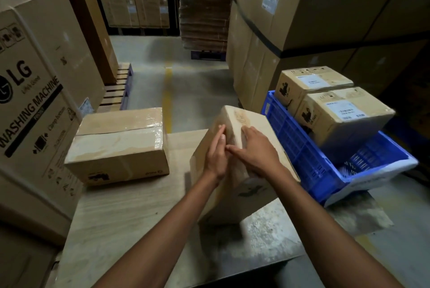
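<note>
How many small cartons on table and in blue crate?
4. Taped carton at table left; tilted carton under left hand and right hand; rear carton and front carton in the blue crate. More may be hidden.

tilted plain brown cardboard box on table | left hand flat on it | right hand flat on it

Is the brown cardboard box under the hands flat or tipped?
Tipped: the brown cardboard box leans on the table, one edge uppermost, left hand and right hand touching it.
</note>
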The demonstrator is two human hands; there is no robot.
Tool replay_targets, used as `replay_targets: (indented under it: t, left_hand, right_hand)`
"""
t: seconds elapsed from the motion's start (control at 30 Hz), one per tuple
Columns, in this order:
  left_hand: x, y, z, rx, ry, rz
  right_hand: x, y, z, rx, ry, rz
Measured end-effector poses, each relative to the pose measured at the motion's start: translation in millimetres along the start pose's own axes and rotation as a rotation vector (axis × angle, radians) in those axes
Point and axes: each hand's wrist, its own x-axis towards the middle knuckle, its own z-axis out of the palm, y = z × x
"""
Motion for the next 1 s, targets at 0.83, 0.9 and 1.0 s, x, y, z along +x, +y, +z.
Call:
replay_targets:
  t: [0.83, 0.9, 1.0]
  left_hand:
    - [-22, 65, -85, 1.077, 0.438, -0.156]
    - [-26, 84, -105, 1.124, 0.506, -0.153]
    - [-31, 106, -139, 1.162, 0.596, -0.139]
  right_hand:
    - [-8, 62, -52, 1.207, -0.106, 0.102]
    - [-3, 40, -47, 1.271, -0.140, 0.083]
    - [7, 0, -38, 1.328, -0.133, 0.097]
